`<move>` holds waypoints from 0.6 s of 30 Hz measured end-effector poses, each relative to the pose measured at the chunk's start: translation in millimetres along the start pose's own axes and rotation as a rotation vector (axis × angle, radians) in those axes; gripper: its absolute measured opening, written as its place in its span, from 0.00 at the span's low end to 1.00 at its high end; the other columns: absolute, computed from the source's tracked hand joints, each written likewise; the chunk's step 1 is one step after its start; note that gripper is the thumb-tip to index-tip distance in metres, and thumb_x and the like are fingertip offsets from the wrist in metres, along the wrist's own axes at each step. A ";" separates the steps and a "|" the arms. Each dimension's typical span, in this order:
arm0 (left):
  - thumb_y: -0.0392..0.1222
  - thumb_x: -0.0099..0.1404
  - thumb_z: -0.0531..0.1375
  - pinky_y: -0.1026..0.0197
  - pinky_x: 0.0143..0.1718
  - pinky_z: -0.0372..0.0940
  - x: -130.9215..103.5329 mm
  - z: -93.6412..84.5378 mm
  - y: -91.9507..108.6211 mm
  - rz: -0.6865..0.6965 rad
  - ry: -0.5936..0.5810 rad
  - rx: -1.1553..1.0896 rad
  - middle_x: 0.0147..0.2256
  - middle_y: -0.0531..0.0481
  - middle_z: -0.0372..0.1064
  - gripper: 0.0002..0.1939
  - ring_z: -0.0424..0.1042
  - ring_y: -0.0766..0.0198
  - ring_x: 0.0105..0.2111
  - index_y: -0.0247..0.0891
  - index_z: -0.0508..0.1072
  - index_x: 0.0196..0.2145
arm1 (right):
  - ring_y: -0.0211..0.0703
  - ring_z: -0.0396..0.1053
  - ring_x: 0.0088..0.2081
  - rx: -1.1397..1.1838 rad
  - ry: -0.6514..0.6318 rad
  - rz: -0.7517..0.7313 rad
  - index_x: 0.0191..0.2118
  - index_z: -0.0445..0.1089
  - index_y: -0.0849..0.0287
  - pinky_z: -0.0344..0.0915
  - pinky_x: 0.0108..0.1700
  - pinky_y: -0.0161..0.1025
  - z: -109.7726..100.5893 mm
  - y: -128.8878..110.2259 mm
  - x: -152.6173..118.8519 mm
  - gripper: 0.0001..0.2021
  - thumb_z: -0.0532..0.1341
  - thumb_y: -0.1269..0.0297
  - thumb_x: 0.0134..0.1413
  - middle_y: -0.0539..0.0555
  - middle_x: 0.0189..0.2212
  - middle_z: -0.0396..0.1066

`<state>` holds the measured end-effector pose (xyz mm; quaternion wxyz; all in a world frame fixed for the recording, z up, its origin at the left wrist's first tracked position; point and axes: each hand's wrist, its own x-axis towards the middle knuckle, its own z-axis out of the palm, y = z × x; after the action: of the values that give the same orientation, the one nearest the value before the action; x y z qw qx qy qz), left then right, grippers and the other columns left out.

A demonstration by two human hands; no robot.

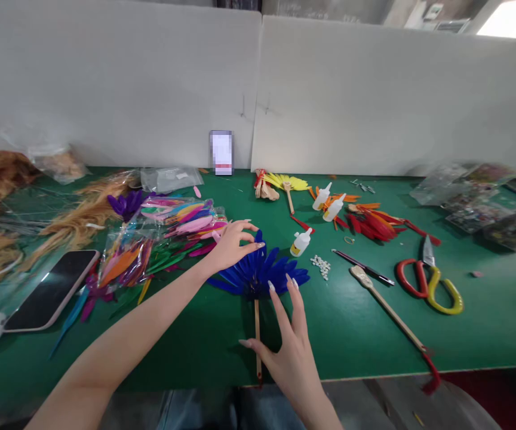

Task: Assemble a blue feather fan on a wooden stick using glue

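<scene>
A fan of dark blue feathers (280, 270) lies on the green table, its thin wooden handle (257, 322) pointing toward me. My left hand (233, 245) reaches over the fan's upper left edge. Its thumb and fingers are apart around a feather tip; whether they touch it I cannot tell. Spread wide, my right hand (291, 340) is at the fan's lower right, two fingertips at the lower feathers and the thumb near the handle. Nothing is held in it. Just beyond the fan stands a small white glue bottle (300, 243), with small white beads (321, 266) beside it.
To the right are tweezers (363, 267), a bare wooden fan stick (392, 313) and scissors (428, 278). Bagged coloured feathers (126, 257) and a phone (54, 291) lie left. Farther back are a yellow feather fan (291, 181), red feathers (374, 224) and a propped phone (221, 152).
</scene>
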<state>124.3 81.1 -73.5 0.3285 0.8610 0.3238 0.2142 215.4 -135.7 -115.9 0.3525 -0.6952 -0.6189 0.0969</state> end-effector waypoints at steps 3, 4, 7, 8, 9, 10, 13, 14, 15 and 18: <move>0.44 0.59 0.64 0.41 0.61 0.42 1.0 1.2 -0.7 0.016 -0.035 0.035 0.48 0.47 0.70 0.11 0.57 0.50 0.59 0.38 0.73 0.22 | 0.64 0.36 0.67 -0.037 -0.026 0.002 0.67 0.37 0.52 0.54 0.60 0.64 1.7 0.0 2.0 0.45 0.65 0.59 0.51 0.58 0.67 0.33; 0.44 0.59 0.64 0.41 0.61 0.40 1.4 1.9 -0.7 0.021 -0.054 0.041 0.48 0.48 0.69 0.11 0.56 0.50 0.59 0.38 0.73 0.22 | 0.63 0.37 0.67 -0.040 -0.031 -0.004 0.68 0.37 0.53 0.54 0.60 0.64 2.4 0.4 2.4 0.45 0.65 0.59 0.50 0.59 0.67 0.34; 0.45 0.59 0.64 0.40 0.62 0.38 1.5 5.4 0.5 0.013 -0.083 0.054 0.49 0.50 0.69 0.10 0.55 0.51 0.60 0.39 0.73 0.22 | 0.63 0.36 0.67 -0.048 -0.048 -0.011 0.68 0.36 0.54 0.53 0.60 0.64 3.9 1.9 3.0 0.45 0.64 0.59 0.51 0.59 0.67 0.33; 0.44 0.59 0.64 0.40 0.62 0.39 1.0 6.8 1.0 -0.003 -0.078 0.057 0.48 0.50 0.70 0.10 0.56 0.51 0.59 0.39 0.73 0.22 | 0.63 0.36 0.67 -0.051 -0.054 -0.010 0.68 0.36 0.54 0.52 0.60 0.64 4.2 2.3 3.1 0.45 0.64 0.58 0.51 0.59 0.67 0.33; 0.44 0.59 0.64 0.40 0.61 0.40 0.3 8.1 1.2 -0.021 -0.065 0.060 0.47 0.49 0.70 0.11 0.57 0.51 0.58 0.38 0.73 0.22 | 0.63 0.35 0.67 -0.054 -0.060 -0.009 0.68 0.36 0.54 0.52 0.60 0.65 4.3 2.7 3.2 0.44 0.64 0.58 0.52 0.59 0.67 0.32; 0.44 0.59 0.64 0.41 0.61 0.42 -0.6 9.3 1.3 -0.037 -0.048 0.064 0.46 0.48 0.70 0.11 0.59 0.51 0.57 0.38 0.73 0.22 | 0.63 0.35 0.67 -0.056 -0.065 -0.006 0.68 0.36 0.54 0.52 0.60 0.65 4.5 2.9 3.3 0.44 0.63 0.57 0.52 0.59 0.67 0.32; 0.43 0.59 0.64 0.42 0.60 0.46 -2.8 11.1 -0.6 -0.043 -0.020 0.068 0.44 0.47 0.70 0.10 0.60 0.51 0.56 0.38 0.73 0.22 | 0.63 0.34 0.67 -0.060 -0.084 0.001 0.68 0.36 0.54 0.52 0.60 0.65 5.0 3.0 3.5 0.43 0.62 0.57 0.53 0.59 0.67 0.32; 0.43 0.59 0.64 0.42 0.60 0.46 -2.9 11.0 -1.7 -0.034 -0.022 0.065 0.44 0.47 0.70 0.10 0.60 0.51 0.56 0.38 0.73 0.22 | 0.63 0.34 0.67 -0.061 -0.093 0.002 0.68 0.35 0.54 0.52 0.60 0.65 5.1 2.9 3.4 0.43 0.62 0.57 0.54 0.59 0.67 0.32; 0.43 0.59 0.64 0.42 0.59 0.46 -2.7 10.6 -2.9 -0.025 -0.029 0.062 0.44 0.48 0.70 0.10 0.60 0.51 0.56 0.38 0.73 0.22 | 0.62 0.34 0.67 -0.062 -0.100 0.003 0.68 0.35 0.54 0.52 0.60 0.64 5.2 2.9 3.4 0.43 0.61 0.57 0.54 0.59 0.67 0.31; 0.43 0.59 0.64 0.43 0.59 0.48 0.2 8.1 -6.0 -0.013 -0.047 0.051 0.44 0.47 0.70 0.09 0.61 0.51 0.56 0.38 0.74 0.23 | 0.62 0.34 0.67 -0.063 -0.111 0.002 0.68 0.35 0.53 0.52 0.60 0.64 4.8 2.7 3.0 0.42 0.61 0.57 0.55 0.58 0.68 0.30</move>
<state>126.7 81.3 -83.3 0.3155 0.8718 0.3269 0.1833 215.5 -131.1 -120.2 0.2957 -0.7002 -0.6394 0.1161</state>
